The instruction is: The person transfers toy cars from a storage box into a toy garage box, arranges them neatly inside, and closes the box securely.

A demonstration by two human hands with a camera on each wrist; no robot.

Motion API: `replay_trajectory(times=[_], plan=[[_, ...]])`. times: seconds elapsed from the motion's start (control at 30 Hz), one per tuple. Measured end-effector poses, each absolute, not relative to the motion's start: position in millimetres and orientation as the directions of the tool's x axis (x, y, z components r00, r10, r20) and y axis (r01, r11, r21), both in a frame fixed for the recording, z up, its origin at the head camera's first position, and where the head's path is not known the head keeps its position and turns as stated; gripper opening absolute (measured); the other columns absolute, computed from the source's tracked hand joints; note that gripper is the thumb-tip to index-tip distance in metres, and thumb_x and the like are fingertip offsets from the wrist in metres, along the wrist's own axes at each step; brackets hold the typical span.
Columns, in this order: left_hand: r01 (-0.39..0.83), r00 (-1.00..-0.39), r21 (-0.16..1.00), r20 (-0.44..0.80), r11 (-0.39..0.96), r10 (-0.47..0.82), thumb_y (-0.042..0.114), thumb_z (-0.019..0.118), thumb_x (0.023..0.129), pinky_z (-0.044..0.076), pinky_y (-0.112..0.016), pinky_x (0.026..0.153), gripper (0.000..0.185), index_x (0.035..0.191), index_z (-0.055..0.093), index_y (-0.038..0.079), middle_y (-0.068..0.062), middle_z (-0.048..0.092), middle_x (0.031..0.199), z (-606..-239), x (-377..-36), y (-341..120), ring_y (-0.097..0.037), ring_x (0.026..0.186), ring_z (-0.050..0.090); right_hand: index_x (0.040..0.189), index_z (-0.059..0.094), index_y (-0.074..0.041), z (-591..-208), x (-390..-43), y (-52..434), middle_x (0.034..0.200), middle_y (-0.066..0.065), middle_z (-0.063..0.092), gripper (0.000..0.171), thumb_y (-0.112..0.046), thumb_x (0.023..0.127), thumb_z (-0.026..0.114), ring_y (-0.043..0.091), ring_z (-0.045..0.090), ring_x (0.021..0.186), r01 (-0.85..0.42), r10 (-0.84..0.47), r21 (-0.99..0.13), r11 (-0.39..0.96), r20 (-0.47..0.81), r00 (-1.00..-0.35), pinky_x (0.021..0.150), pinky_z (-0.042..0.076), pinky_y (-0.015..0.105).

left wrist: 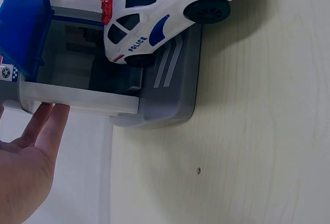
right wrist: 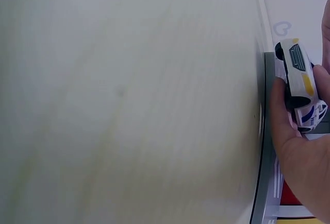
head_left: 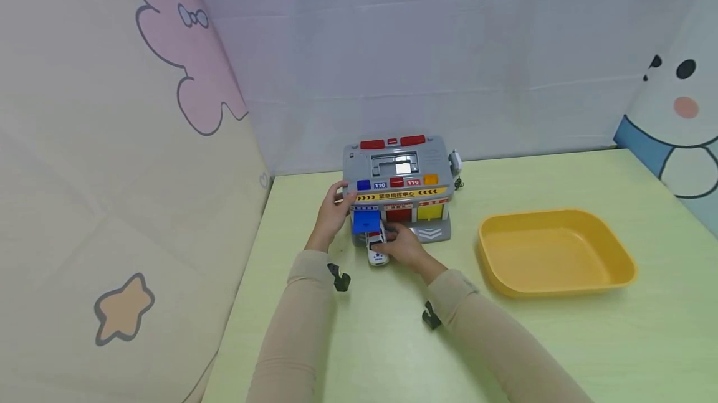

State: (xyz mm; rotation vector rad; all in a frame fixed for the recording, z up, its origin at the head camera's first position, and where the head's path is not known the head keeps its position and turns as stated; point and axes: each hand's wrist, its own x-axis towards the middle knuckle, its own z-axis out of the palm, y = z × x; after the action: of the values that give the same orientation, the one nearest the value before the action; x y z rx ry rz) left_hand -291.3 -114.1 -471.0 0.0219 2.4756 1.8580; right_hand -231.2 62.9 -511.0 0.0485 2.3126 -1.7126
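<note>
Pinched by my right hand (head_left: pixel 406 246) is a white toy police car (head_left: pixel 378 252) with a red light bar. Its rear end points at the raised blue door (head_left: pixel 366 222) of a grey toy emergency station (head_left: pixel 434 160). In the left wrist view, the car (left wrist: pixel 178 26) is tilted at the bay's entrance, a fingertip on its window. My left hand (head_left: pixel 332 213) rests at the station's left front corner; there, straight fingers (left wrist: pixel 54 131) touch the bay's white side wall. From the right wrist view, the hand (right wrist: pixel 304 167) holds the car (right wrist: pixel 296 74) along its sides.
A yellow tray (head_left: pixel 555 253) stands on the pale table (head_left: pixel 381 353), right of the station. Red (head_left: pixel 399 215) and yellow (head_left: pixel 430 212) doors sit beside the blue one. A white fabric wall (head_left: pixel 437 66) rises behind, with a printed one at left.
</note>
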Motion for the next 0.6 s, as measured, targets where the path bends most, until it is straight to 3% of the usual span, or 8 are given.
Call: replay_trajectory(times=[0.17,0.4,0.6], plan=[[-0.027,-0.999,0.958,-0.037,0.284,0.032,0.059,0.052,0.08,0.044,-0.033,0.085,0.055,0.127,0.041,0.033,-0.006,0.045,0.122,-470.9,-291.3,-114.0,-0.019,0.105,0.05,0.132,0.042,-0.006,-511.6,-232.3,62.1,0.116,0.012,0.056,0.068,-0.019,0.075,0.075,0.024,0.055,0.1,0.194,-0.12,-0.93,0.311,-0.241,-0.963,0.086,0.044,0.038],[-0.01,-0.999,0.961,-0.023,0.278,0.041,0.056,0.053,0.081,0.044,-0.033,0.085,0.054,0.128,0.041,0.031,-0.007,0.045,0.121,-469.8,-289.7,-114.0,-0.02,0.105,0.05,0.131,0.041,-0.005,-510.7,-233.6,60.6,0.118,0.015,0.054,0.066,-0.018,0.075,0.074,0.026,0.057,0.093,0.242,-0.141,-0.946,0.215,-0.275,-0.951,0.063,0.052,0.036],[0.029,-0.999,0.961,0.016,0.274,0.051,0.054,0.052,0.083,0.045,-0.031,0.083,0.052,0.128,0.042,0.03,-0.007,0.046,0.119,-471.5,-288.3,-114.1,-0.018,0.103,0.051,0.131,0.039,-0.005,-509.1,-232.1,59.7,0.117,0.016,0.054,0.063,-0.015,0.078,0.072,0.026,0.058,0.089,0.246,-0.161,-0.96,0.137,-0.266,-0.95,0.058,0.052,0.037]])
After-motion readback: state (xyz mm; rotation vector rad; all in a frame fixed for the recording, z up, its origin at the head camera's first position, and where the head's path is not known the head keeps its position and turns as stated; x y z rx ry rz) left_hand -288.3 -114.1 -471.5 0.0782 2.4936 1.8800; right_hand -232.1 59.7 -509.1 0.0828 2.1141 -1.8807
